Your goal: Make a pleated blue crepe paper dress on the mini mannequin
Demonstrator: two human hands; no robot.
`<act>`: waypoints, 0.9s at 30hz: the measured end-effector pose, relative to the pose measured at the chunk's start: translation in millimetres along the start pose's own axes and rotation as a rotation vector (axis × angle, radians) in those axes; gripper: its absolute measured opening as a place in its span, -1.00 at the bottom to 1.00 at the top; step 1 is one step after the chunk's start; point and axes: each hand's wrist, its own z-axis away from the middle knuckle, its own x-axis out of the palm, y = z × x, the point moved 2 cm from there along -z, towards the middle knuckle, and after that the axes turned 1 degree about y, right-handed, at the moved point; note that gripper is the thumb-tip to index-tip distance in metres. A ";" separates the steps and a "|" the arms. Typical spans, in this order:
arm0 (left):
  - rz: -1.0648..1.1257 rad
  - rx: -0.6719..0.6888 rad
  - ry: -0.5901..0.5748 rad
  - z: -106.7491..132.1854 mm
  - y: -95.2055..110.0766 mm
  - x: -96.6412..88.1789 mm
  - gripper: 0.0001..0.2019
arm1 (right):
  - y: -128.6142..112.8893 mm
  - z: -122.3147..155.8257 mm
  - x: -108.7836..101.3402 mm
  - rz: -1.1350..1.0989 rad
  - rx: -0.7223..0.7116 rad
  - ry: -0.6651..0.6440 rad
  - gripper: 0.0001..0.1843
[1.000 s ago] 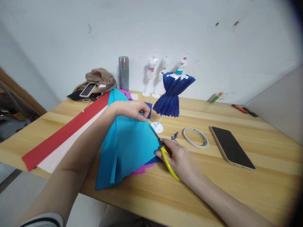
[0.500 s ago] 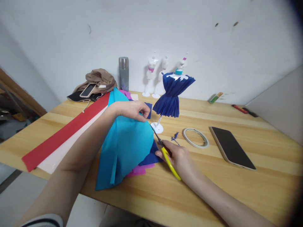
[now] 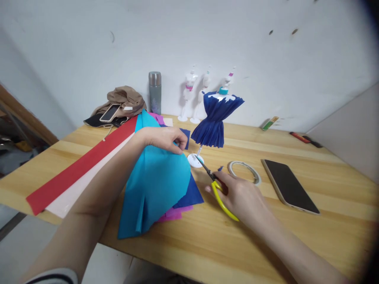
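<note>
- Pinching the turquoise sheet (image 3: 162, 179) near its upper right edge, the left hand (image 3: 167, 138) on my feed has its fingers curled together.
- I find that sheet at seven o'clock from the view's centre, on the wooden table (image 3: 177, 242).
- I see the right hand's (image 3: 244, 197) fingers wrapped round the yellow handles of the scissors (image 3: 218, 200); the blades point between ten and eleven o'clock, apart from the sheet.
- I make out a dark blue piece (image 3: 193, 193) showing from under the sheet at four o'clock.
- At twelve o'clock from the scissors, I have the pleated blue dress (image 3: 213, 126) on its stand.
</note>
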 end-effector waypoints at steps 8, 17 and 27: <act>0.039 0.017 0.135 -16.6 6.6 15.3 -0.77 | -0.9 3.8 -1.3 0.233 -0.190 0.177 -0.75; 0.108 0.080 0.040 -28.9 6.3 34.2 -0.90 | -7.5 6.4 -3.4 0.309 -0.296 0.245 -0.76; 0.109 0.036 -0.046 -30.7 18.3 39.2 -0.92 | -9.3 7.2 -0.1 0.295 -0.311 0.263 -0.73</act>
